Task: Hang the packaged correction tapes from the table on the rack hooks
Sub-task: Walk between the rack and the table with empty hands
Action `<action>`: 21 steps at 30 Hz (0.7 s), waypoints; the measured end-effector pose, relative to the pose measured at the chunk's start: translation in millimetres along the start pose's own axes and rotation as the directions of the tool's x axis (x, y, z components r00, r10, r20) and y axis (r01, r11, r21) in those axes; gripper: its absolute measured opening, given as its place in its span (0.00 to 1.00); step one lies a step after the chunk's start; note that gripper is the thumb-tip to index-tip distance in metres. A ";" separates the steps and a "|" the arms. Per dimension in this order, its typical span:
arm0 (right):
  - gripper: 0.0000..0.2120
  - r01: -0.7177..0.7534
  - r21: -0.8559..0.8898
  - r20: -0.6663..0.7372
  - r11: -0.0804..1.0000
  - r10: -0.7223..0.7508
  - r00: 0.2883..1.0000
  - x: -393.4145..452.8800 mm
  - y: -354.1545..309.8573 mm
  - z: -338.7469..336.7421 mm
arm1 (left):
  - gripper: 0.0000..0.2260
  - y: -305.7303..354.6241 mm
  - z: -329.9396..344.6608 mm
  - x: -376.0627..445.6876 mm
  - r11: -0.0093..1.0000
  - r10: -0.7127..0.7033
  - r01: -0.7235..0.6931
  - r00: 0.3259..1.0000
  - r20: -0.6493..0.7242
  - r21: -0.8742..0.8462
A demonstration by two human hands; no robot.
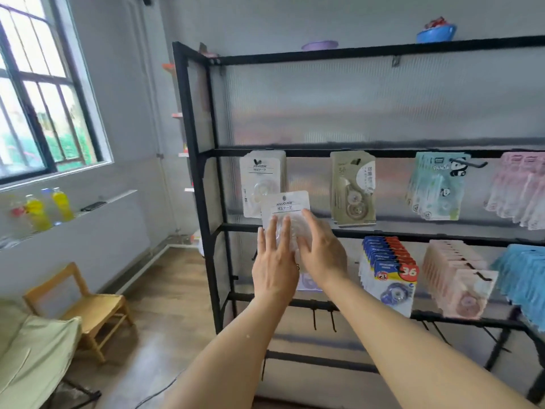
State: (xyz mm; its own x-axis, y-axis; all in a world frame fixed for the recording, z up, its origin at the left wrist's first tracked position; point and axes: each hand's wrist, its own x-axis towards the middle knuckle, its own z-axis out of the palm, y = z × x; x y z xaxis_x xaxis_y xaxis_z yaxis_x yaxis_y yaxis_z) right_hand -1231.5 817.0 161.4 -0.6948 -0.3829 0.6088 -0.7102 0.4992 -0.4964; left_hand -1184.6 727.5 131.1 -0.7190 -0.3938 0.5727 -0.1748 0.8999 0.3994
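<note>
White correction tape pack (pixel 285 205) between left fingers (pixel 274 237), right fingers (pixel 306 228).

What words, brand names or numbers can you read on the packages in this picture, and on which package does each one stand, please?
"JINUO": header of the white pack held between the left hand and the right hand.
"JINUO": hanging white packs behind it, partly blurred.
"PANDA": mint packs.
"36": blue-and-red packs; "PET" on their round badge.
"36": beige pack, faint.
Smaller print, pink packs: unreadable.
</note>
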 end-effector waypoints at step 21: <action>0.24 -0.024 0.098 -0.012 0.995 0.026 1.000 91.7 -63.0 26.2 | 0.25 -47.7 -52.8 73.0 0.999 0.032 -0.031 0.987 -0.156 0.014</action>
State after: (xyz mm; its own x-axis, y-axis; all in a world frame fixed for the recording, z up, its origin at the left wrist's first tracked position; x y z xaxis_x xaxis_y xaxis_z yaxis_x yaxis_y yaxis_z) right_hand -1253.5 730.0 232.2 -0.7113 -0.3607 0.6032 -0.7008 0.4298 -0.5694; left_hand -1193.2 645.9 191.7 -0.6106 -0.3888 0.6899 -0.1622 0.9141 0.3715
